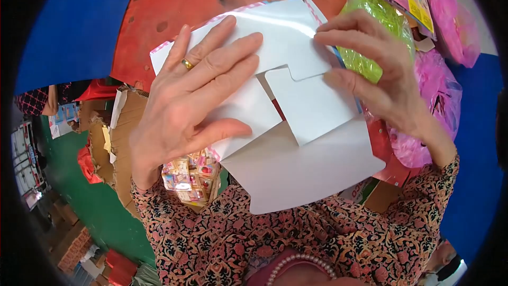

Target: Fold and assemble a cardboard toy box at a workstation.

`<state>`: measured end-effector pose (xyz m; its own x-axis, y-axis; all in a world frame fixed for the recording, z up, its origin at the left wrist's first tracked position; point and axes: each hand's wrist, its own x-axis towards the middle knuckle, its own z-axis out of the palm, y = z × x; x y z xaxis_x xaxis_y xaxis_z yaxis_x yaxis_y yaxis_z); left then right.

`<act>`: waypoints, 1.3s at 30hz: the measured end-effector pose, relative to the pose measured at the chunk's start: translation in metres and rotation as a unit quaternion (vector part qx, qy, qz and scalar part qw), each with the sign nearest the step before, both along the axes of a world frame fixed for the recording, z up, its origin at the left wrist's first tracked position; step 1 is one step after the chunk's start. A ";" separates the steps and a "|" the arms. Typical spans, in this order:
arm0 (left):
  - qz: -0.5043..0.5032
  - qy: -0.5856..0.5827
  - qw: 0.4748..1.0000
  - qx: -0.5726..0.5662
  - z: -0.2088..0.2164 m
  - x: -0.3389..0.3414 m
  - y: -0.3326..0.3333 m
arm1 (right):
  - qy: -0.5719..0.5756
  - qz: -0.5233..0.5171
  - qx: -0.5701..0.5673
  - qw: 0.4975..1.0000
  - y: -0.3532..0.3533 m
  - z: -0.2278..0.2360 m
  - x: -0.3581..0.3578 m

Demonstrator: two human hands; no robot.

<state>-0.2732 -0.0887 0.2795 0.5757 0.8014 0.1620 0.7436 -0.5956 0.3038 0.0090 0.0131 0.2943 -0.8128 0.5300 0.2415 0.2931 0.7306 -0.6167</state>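
A white cardboard box (317,108) with pink checked edges lies in front of me, its flaps partly folded over one another. Between the flaps a narrow gap shows something red beneath. One wide flap (307,172) sticks out toward my body. My left hand (203,85), with a gold ring, lies flat across the left flaps, fingers stretched out. At the box's right side is my right hand (370,55), its fingers bent and spread apart. Its thumb touches the near right flap, and its index fingertip is at the far flap.
The box rests over a worn red tabletop (174,2). To the right are a green plastic-wrapped bundle (381,26) and pink plastic bags (423,106). A bag of small colourful packets (193,177) sits near my left forearm, beside a torn brown carton (127,148).
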 end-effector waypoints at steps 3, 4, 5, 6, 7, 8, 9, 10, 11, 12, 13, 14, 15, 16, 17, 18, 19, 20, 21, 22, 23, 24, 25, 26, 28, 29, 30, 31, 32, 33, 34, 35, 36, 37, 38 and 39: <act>0.021 -0.009 1.000 0.005 0.000 0.004 0.002 | -0.025 0.022 0.031 0.999 0.020 0.008 -0.005; 0.037 -0.019 0.999 0.005 0.000 0.005 0.003 | -0.029 0.030 0.063 0.997 0.024 0.011 -0.009; 0.036 -0.018 0.999 0.003 -0.001 0.006 0.003 | -0.033 0.038 0.094 0.994 0.031 0.011 -0.013; 0.026 -0.020 0.999 0.015 0.002 0.013 0.008 | 0.252 0.299 0.230 0.891 0.077 -0.013 -0.017; 0.036 -0.022 0.999 0.016 -0.002 0.010 0.004 | 0.257 0.306 0.224 0.889 0.066 0.001 -0.027; 0.045 -0.020 0.999 0.012 -0.005 0.006 0.001 | 0.057 0.202 0.098 0.973 0.050 0.025 -0.029; 0.040 -0.036 0.999 -0.002 -0.006 0.006 0.002 | -0.151 0.076 -0.029 0.985 0.040 0.042 -0.029; 0.035 -0.052 0.998 -0.015 -0.006 0.006 0.002 | -0.150 0.076 -0.028 0.985 0.044 0.040 -0.031; 0.034 -0.051 0.998 -0.014 -0.005 0.006 0.003 | -0.148 0.121 0.002 0.982 0.052 0.036 -0.034; 0.028 -0.070 0.997 -0.019 -0.005 0.005 0.004 | -0.144 0.166 0.030 0.975 0.061 0.032 -0.039; 0.022 -0.089 0.996 -0.024 -0.005 0.005 0.004 | -0.143 0.168 0.030 0.975 0.066 0.032 -0.043; 0.023 -0.088 0.996 -0.026 -0.005 0.004 0.004 | -0.192 0.178 -0.016 0.965 0.070 0.032 -0.047; 0.020 -0.102 0.994 -0.024 -0.005 0.004 0.002 | -0.242 0.188 -0.060 0.950 0.073 0.032 -0.051; 0.018 -0.116 0.993 -0.023 -0.005 0.004 0.000 | -0.203 0.227 -0.150 0.941 0.077 0.031 -0.055; 0.019 -0.117 0.993 -0.023 -0.007 0.002 -0.003 | -0.204 0.228 -0.150 0.940 0.075 0.032 -0.058; 0.023 -0.102 0.994 0.028 -0.011 -0.001 -0.008 | -0.221 0.221 -0.180 0.933 0.072 0.031 -0.063; 0.026 -0.086 0.993 0.078 -0.014 -0.003 -0.014 | -0.238 0.213 -0.210 0.924 0.068 0.030 -0.067; 0.031 -0.087 0.993 0.074 -0.013 -0.004 -0.020 | -0.239 0.218 -0.213 0.922 0.062 0.027 -0.067; 0.027 -0.100 0.991 0.083 -0.009 -0.004 -0.029 | -0.220 0.194 -0.228 0.928 0.054 0.022 -0.065; 0.023 -0.112 0.989 0.091 -0.006 -0.003 -0.038 | -0.201 0.169 -0.243 0.934 0.046 0.019 -0.063; 0.023 -0.113 0.990 0.086 -0.004 -0.003 -0.048 | -0.201 0.170 -0.247 0.932 0.040 0.018 -0.061; 0.014 -0.177 0.983 0.051 0.002 -0.003 -0.061 | -0.219 0.148 -0.249 0.932 0.036 0.020 -0.061; 0.005 -0.239 0.971 0.016 0.005 -0.002 -0.070 | -0.236 0.126 -0.250 0.931 0.031 0.024 -0.061; -0.049 -0.300 0.952 -0.008 0.004 0.001 -0.076 | -0.213 0.101 -0.278 0.931 0.024 0.027 -0.064; -0.027 -0.236 0.971 -0.032 0.008 0.010 -0.079 | -0.224 0.083 -0.239 0.941 0.015 0.023 -0.057; -0.006 -0.168 0.984 -0.057 0.009 0.016 -0.080 | -0.232 0.063 -0.198 0.950 0.013 0.019 -0.054; 0.021 -0.165 0.986 -0.007 -0.017 0.027 -0.069 | -0.240 0.047 -0.202 0.948 0.015 0.013 -0.045; 0.026 -0.162 0.986 -0.009 -0.020 0.030 -0.068 | -0.215 0.069 -0.185 0.956 0.013 0.013 -0.045; 0.020 -0.153 0.988 0.012 -0.023 0.031 -0.066 | -0.191 0.091 -0.167 0.963 0.011 0.013 -0.045; 0.007 -0.147 0.988 0.034 -0.029 0.031 -0.059 | -0.192 0.088 -0.169 0.963 0.014 0.010 -0.041; 0.005 -0.150 0.988 0.032 -0.031 0.027 -0.054 | -0.174 0.124 -0.168 0.962 0.019 0.006 -0.038; -0.027 -0.190 0.981 0.003 -0.029 0.021 -0.048 | -0.156 0.161 -0.168 0.960 0.024 0.003 -0.036; -0.056 -0.227 0.972 -0.026 -0.027 0.017 -0.047 | -0.156 0.161 -0.169 0.960 0.028 0.005 -0.038; -0.055 -0.226 0.972 -0.027 -0.027 0.016 -0.047 | -0.149 0.159 -0.216 0.952 0.032 0.009 -0.041; -0.025 -0.270 0.961 -0.051 -0.028 0.016 -0.049 | -0.142 0.157 -0.262 0.942 0.036 0.010 -0.043; 0.003 -0.315 0.946 -0.077 -0.031 0.015 -0.047 | -0.143 0.155 -0.265 0.941 0.042 0.003 -0.042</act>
